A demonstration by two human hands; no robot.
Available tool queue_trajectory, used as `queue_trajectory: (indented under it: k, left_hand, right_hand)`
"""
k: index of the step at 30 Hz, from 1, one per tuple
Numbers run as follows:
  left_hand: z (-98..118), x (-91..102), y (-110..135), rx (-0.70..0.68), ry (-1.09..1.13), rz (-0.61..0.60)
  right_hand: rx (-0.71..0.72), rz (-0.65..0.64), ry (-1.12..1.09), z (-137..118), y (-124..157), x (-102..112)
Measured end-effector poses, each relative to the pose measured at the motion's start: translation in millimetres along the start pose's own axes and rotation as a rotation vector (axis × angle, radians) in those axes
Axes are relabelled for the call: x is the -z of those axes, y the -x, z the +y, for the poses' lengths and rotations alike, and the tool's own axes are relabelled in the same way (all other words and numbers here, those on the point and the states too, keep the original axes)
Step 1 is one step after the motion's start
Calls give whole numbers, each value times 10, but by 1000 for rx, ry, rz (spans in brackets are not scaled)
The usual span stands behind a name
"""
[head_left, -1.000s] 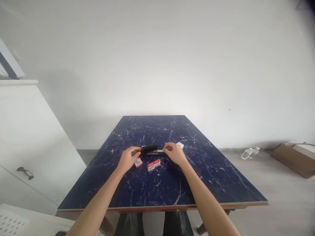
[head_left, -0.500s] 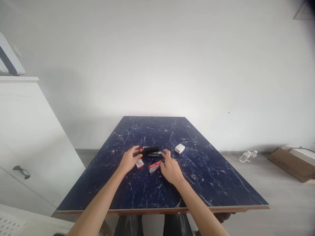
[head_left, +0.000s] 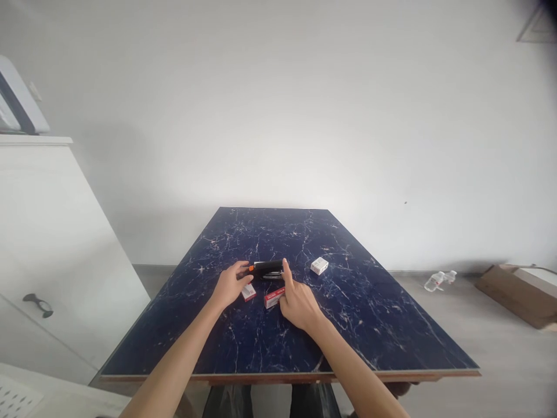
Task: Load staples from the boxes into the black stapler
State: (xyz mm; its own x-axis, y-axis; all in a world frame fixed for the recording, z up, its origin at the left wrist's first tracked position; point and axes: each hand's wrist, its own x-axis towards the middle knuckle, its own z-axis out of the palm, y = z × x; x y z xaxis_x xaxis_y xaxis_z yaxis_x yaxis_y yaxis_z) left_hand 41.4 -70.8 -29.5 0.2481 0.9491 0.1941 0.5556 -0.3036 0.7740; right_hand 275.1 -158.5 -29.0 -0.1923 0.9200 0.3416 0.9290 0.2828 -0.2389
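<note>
A black stapler (head_left: 268, 267) with an orange patch lies crosswise on the dark blue marbled table (head_left: 357, 331). My left hand (head_left: 228, 287) grips its left end between thumb and fingers. At the right end, my right hand (head_left: 301, 302) touches the stapler's top with a stretched index finger, the other fingers curled beneath. Close by my right hand's curled fingers is a red-and-white small box (head_left: 273, 298). Another small white box with a red edge (head_left: 249, 292) sits just below my left fingertips. Farther right stands a white small box (head_left: 319, 266).
A white cabinet (head_left: 47, 232) with a dark handle borders the table on the left. On the floor to the right are clear plastic bottles (head_left: 435, 281) and an open cardboard box (head_left: 516, 290). A pale wall (head_left: 278, 116) rises behind the table.
My right index finger has moved from beside the stapler's right end up onto its top, and the stapler's upper part looks shifted slightly right. My left hand keeps its grip.
</note>
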Motion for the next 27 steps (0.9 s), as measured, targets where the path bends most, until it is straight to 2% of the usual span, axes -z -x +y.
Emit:
queue_trajectory:
  k: [5, 9, 11, 14, 16, 21, 27]
  left_hand:
    - [26, 14, 8, 0, 5, -8]
    - [77, 42, 71, -7, -95, 31]
    - [86, 48, 134, -22, -168, 48]
    - [69, 47, 258, -81, -279, 27]
    - [47, 50, 339, -125, -328, -12]
    - [40, 89, 457, -153, -250, -105]
    - [98, 105, 485, -183, -178, -156]
  right_hand:
    - [-34, 14, -53, -25, 0, 8]
    - [-100, 114, -218, -27, 111, 99]
    - [-61, 128, -289, -13, 189, 152]
    - [33, 81, -330, 8, 253, 186]
    - [25, 62, -338, 15, 243, 176]
    - [-146, 18, -365, 57, 169, 116]
    - [-186, 129, -352, 110, 142, 51]
